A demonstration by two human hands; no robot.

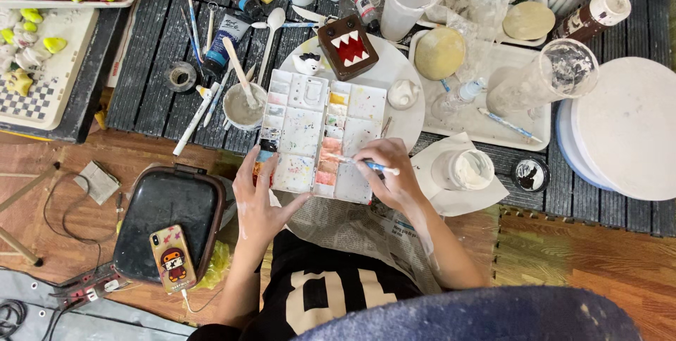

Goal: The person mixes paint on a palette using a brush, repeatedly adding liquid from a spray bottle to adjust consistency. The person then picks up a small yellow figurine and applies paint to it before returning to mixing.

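The right hand (387, 172) pinches a thin blue-handled paintbrush (362, 164), its tip laid across the pink and orange wells of a white plastic multi-well paint palette (320, 133) that lies at the near edge of the dark slatted mat (151, 66). The left hand (260, 200) is spread flat, fingers open, resting on the palette's near-left corner just beside a small dark paint bottle (265, 149); it grips nothing. Just left of the palette stands a small white cup of grey wash (243, 107) with a wooden stick leaning in it; at the far side sits a brown box-shaped clay figure with a red toothed mouth (348, 48). A risk I judge: the palette overhangs crumpled newspaper (352, 232), so a heavy press by the bracing hand could tip it, and a stray elbow could knock the cup.
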